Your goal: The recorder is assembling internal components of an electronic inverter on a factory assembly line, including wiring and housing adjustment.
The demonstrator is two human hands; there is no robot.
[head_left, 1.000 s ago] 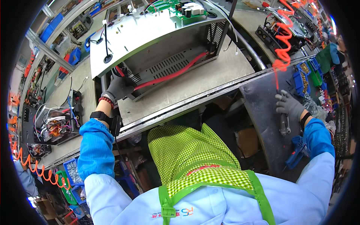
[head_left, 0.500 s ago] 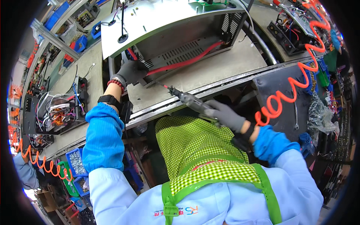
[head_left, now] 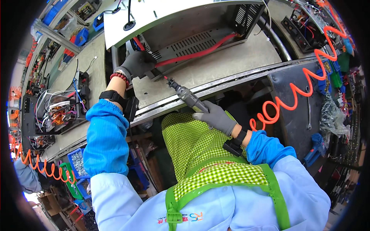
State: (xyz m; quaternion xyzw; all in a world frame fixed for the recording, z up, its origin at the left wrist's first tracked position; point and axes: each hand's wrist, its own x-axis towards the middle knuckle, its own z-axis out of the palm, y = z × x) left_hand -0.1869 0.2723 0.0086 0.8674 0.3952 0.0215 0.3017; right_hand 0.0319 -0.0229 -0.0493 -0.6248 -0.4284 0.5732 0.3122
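Observation:
My right hand (head_left: 217,118), in a grey glove, is wrapped round an air screwdriver (head_left: 189,97). Its thin red-tipped bit points up and left at a small black block (head_left: 155,75), close to it. The fingers of my left hand (head_left: 138,64), in a dark grey glove, close on that block at the front left corner of an open metal cabinet (head_left: 185,44). A thick red cable (head_left: 196,54) runs from beside the left hand across the slotted cabinet floor to its right side. The left palm and glove hide part of the block.
The cabinet stands on a metal-topped bench (head_left: 231,71). A coiled orange air hose (head_left: 295,90) hangs at the right, above a dark panel with a wrench (head_left: 309,107). Wired electronic assemblies (head_left: 58,107) sit at the left. Blue bins (head_left: 78,163) of small fasteners stand lower left.
The screwdriver and my right hand have moved left, bringing the bit nearer the black block. My left hand stays at the cabinet corner. The view has shifted slightly.

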